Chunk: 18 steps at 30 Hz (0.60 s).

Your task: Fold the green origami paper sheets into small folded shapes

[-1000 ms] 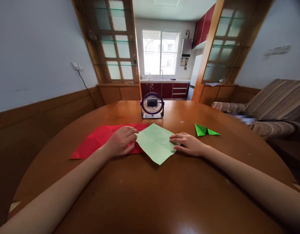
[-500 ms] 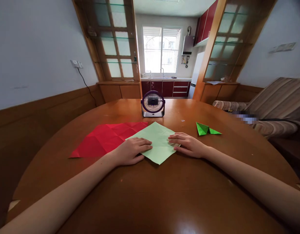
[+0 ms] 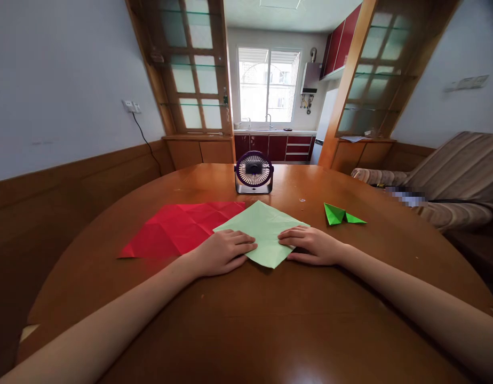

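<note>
A light green sheet of paper lies on the table with one corner pointing toward me. Across its left side rests my left hand, open, its fingertips on the paper. My right hand is open too, with its fingers laid on the paper's right side. Under the green sheet's left corner, or right beside it, is a creased red sheet of paper. A folded bright green paper piece with two pointed parts sits beyond my right hand.
A small dark desk fan stands on the wooden table behind the papers. To the right of the table is a striped armchair.
The light green sheet has turned slightly and its near corner has shifted right. Both hands have moved a little with it. The camera view has shifted slightly.
</note>
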Tool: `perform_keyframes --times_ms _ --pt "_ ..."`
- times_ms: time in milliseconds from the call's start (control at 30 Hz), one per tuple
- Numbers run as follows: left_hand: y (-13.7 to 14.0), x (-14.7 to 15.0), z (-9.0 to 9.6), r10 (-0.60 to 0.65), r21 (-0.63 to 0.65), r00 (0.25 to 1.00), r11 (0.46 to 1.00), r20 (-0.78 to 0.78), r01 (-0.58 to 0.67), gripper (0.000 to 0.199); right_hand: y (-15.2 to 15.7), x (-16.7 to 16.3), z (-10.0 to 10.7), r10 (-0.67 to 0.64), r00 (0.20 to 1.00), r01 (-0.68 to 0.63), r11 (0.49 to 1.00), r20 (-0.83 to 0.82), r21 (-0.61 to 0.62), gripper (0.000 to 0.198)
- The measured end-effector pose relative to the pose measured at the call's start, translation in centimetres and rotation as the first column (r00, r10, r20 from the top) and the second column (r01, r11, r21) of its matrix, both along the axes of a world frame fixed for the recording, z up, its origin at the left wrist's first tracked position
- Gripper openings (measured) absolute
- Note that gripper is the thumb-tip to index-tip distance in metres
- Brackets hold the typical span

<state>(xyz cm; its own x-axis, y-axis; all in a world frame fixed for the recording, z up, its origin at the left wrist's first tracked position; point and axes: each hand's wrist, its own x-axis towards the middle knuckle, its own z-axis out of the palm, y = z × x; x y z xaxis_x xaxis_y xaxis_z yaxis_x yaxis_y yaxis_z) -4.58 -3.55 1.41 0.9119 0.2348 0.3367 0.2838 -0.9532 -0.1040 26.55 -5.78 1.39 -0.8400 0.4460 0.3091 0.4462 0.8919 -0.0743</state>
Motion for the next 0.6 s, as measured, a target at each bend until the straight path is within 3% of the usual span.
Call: perform_keyframes --times_ms 267,600 --pt "-1.3 1.4 -0.1 -0.093 0.072 0.995 0.993 0.045 0.089 0.028 -0.7 -1.2 0.1 -0.044 0.999 0.041 0.989 0.013 0.141 0.033" --pt "0.2 -0.1 -0.2 -0.035 0.021 0.997 0.999 0.066 0.034 0.025 -0.5 -0.6 0.4 0.006 1.000 -0.008 0.996 0.016 0.093 0.028"
